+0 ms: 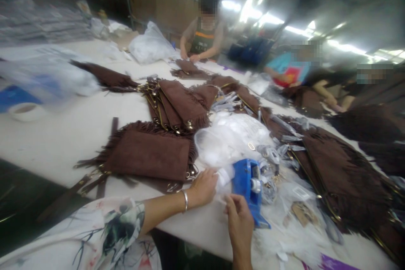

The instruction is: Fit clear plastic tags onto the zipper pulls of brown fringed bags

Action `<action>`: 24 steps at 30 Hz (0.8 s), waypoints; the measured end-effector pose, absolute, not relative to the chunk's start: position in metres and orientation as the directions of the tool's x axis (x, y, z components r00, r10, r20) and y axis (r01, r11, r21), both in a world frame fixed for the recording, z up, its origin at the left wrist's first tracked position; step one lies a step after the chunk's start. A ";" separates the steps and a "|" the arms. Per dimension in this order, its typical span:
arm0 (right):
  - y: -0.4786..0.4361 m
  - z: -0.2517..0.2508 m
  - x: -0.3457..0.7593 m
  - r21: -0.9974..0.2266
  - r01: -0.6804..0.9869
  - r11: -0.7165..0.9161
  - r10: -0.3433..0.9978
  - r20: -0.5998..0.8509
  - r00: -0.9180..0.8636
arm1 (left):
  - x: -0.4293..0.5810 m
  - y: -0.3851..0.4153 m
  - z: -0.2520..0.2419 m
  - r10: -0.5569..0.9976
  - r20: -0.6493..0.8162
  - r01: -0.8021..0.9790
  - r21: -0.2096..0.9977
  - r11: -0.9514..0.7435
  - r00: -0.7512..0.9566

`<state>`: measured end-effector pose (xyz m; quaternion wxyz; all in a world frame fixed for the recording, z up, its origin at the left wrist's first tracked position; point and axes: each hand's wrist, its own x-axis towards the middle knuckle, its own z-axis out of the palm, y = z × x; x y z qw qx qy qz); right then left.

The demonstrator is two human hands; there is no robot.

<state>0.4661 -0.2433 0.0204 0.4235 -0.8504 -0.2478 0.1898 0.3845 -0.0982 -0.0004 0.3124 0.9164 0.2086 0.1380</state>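
My left hand [204, 187], with a silver bracelet at the wrist, is closed on white wrapping material [225, 176] beside a blue tape dispenser [247, 185]. Just right of it, my right hand [239, 215] is pinched near the dispenser's front; what its fingers hold, if anything, is too small to make out. A brown fringed bag [152, 154] lies flat to the left of my hands. Behind the dispenser sits a heap of white plastic bags [234, 135].
Stacked brown bags [180, 103] lie mid-table, with more fringed bags [341, 173] at the right. Wrapped metal hardware [270, 177] sits right of the dispenser. A tape roll [27, 111] rests far left. Several people work across the table [63, 143].
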 end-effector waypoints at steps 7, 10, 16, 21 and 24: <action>-0.251 0.042 0.454 -0.952 0.028 -0.305 0.687 -0.199 0.699 | 0.344 -0.079 0.047 0.408 0.115 0.050 0.926 -0.373 0.906; -0.241 0.048 0.444 -0.970 -0.141 -0.196 0.760 -0.241 0.604 | 0.327 -0.072 0.061 0.284 -0.058 0.056 0.998 0.017 0.957; -0.221 0.042 0.426 -0.958 -0.176 -0.225 0.763 -0.286 0.580 | 0.289 -0.059 0.048 0.229 -0.299 0.221 0.924 0.313 0.926; -0.205 0.032 0.390 -0.951 -0.139 -0.276 0.796 -0.307 0.522 | 0.244 -0.053 0.036 0.429 -0.343 0.300 0.939 0.165 0.836; -0.193 0.029 0.363 -0.941 -0.101 -0.322 0.816 -0.330 0.475 | 0.212 -0.051 0.038 0.525 -0.318 0.324 0.942 0.084 0.790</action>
